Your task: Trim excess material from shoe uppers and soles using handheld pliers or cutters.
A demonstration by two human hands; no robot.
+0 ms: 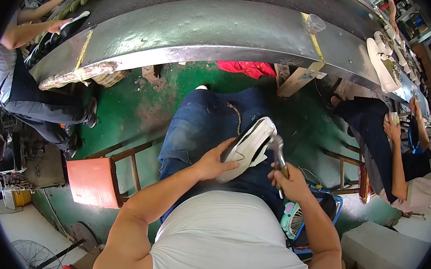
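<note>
- The left hand (214, 160) clamps on a white-soled shoe (249, 147), sole up, resting on the person's lap in blue jeans (201, 128).
- The right hand (288, 183) is closed around a metal hammer (278, 152), just right of the shoe; its head touches the sole's edge.
- Beyond the shoe runs a curved metal bench (208, 35) carrying a clear plastic cup (314, 24).
- Left of the shoe stands an orange stool (89, 180).

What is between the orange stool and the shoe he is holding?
In the head view, green floor and the person's blue-jeaned leg lie between the orange stool and the shoe.
</note>
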